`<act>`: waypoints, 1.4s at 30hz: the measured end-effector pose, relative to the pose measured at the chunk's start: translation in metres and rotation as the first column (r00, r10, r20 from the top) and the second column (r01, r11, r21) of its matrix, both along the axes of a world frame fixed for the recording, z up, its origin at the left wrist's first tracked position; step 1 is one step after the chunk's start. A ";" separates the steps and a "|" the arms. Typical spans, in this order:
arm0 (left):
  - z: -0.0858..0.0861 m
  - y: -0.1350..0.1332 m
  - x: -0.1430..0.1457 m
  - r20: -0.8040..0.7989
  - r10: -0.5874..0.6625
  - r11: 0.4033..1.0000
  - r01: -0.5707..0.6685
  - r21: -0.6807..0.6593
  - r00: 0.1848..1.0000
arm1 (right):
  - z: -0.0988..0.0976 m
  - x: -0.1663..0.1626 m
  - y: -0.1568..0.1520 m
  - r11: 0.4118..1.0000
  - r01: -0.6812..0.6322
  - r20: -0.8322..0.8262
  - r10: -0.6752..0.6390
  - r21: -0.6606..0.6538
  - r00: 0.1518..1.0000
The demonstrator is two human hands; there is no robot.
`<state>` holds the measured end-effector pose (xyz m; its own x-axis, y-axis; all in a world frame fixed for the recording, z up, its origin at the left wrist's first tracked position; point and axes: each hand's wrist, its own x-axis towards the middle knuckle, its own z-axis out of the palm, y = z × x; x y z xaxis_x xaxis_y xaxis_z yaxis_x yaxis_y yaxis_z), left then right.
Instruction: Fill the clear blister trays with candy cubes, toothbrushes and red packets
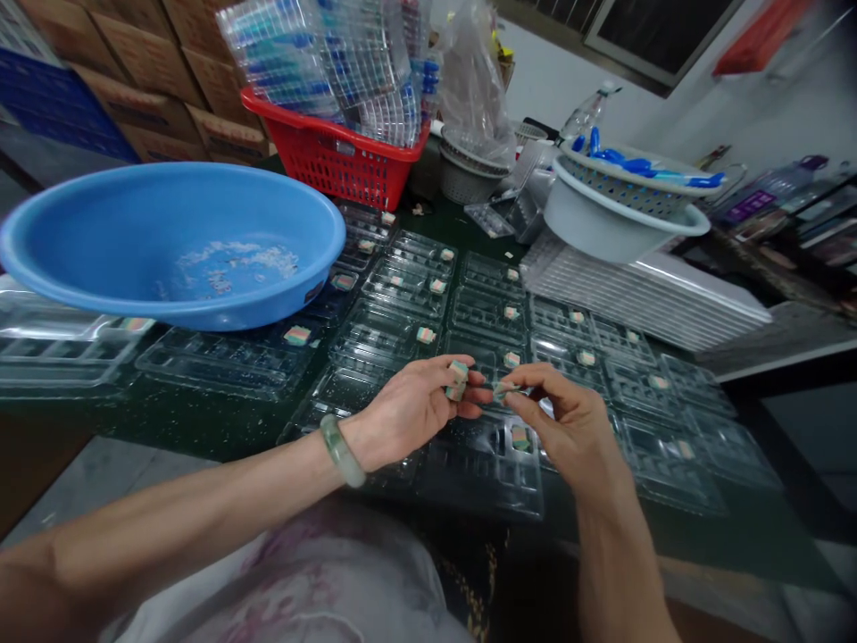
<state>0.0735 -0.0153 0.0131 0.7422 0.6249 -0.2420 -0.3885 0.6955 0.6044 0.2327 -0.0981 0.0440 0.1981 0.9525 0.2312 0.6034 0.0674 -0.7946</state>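
My left hand, with a pale green bangle on the wrist, is closed on a small striped pastel eraser. My right hand pinches another small striped eraser between thumb and fingertips, right beside the left hand. Both hands hover over clear plastic blister trays spread on the dark table. Several trays hold one eraser each in a pocket, for example an eraser just below my right fingers.
A big blue basin with crumbs inside sits at the left on top of trays. A red basket of packaged items stands behind. A white bowl and colander with blue pens rests on a tray stack at the right. Cardboard boxes line the back.
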 end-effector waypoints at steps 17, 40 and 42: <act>0.002 0.004 -0.006 -0.339 0.008 0.861 0.166 0.481 0.941 | -0.006 -0.010 0.004 0.996 -0.041 -0.111 0.032 -0.084 0.993; 0.005 -0.003 0.014 -0.352 -0.158 0.854 0.306 0.420 0.923 | -0.016 -0.001 -0.010 0.983 0.178 -0.130 -0.183 -0.045 0.974; 0.002 -0.004 0.016 -0.344 -0.118 0.882 0.258 0.395 0.931 | -0.017 0.000 -0.012 0.981 0.188 -0.182 -0.194 -0.047 0.964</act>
